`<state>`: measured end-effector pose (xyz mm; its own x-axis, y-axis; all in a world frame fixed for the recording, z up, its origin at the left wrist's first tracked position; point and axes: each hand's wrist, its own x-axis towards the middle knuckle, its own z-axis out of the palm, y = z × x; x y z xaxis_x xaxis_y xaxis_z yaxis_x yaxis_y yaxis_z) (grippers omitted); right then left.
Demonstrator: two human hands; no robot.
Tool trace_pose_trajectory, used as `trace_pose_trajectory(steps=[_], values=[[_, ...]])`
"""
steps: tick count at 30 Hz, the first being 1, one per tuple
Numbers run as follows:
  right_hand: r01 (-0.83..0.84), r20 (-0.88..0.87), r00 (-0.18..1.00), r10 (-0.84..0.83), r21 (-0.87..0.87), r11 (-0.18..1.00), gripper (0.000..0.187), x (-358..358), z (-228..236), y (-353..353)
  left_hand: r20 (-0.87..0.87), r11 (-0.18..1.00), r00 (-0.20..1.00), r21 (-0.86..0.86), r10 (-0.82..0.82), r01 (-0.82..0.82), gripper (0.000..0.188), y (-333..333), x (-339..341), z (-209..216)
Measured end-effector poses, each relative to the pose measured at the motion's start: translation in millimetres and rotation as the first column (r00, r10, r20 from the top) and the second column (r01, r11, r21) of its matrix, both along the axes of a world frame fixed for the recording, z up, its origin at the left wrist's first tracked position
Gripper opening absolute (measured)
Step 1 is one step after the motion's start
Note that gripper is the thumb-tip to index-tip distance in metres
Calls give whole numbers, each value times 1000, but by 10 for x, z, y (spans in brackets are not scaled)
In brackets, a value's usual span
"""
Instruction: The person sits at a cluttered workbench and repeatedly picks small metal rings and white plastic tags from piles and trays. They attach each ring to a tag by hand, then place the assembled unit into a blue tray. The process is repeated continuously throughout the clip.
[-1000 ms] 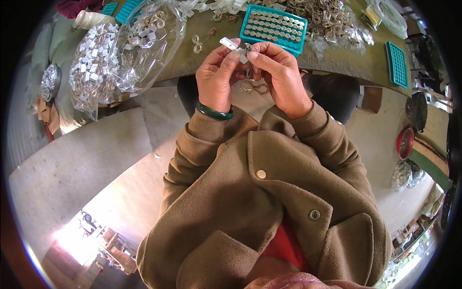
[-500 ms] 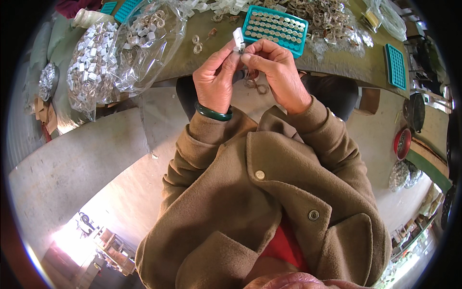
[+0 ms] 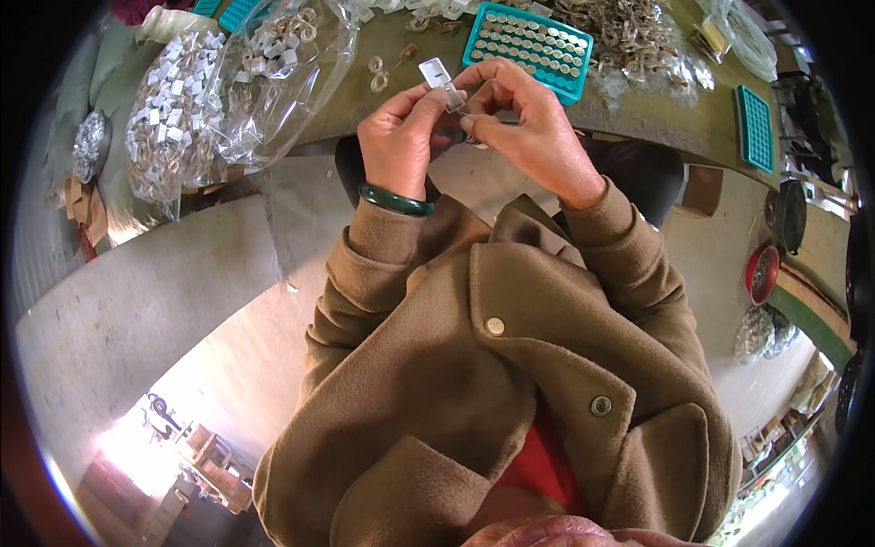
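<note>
Clip (image 3: 437, 80) sits a little lower and more tilted than 0.5 s back; hands barely shifted. Left hand (image 3: 398, 143) and right hand (image 3: 529, 128) both pinched on clip, held above table (image 3: 638, 118) edge. Tray (image 3: 529, 47) looks nearly full (count unclear). Bags (image 3: 219, 100) hold many loose pieces: judged mid-job, much left.
</note>
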<state>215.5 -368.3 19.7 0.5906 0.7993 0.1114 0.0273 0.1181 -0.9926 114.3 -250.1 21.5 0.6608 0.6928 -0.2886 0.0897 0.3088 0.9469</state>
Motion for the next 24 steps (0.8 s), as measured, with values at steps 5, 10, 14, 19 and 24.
trace_pose_trajectory(steps=[5, 10, 14, 19, 24], values=[[42, 88, 995, -36, -68, 997, 22, 60, -15, -36, 65, 988, 998, -148, -25, 34, 22, 51, -46, 43], [33, -55, 998, -30, 42, 999, 14, -11, -77, 2, 193, 842, 981, -530, 6, 99, 18, 123, -79, 56], [58, -152, 987, -49, 54, 997, 10, -66, -76, 17, 185, 816, 979, -577, 85, 38, 15, 93, -56, 31], [101, -230, 969, -87, 48, 994, 9, -94, -23, 57, 147, 946, 982, -316, 122, -70, 21, 13, -28, -36], [180, -27, 984, -178, 78, 981, 8, -101, 16, 251, 189, 815, 963, 517, 191, -263, 23, -112, 125, -249]])
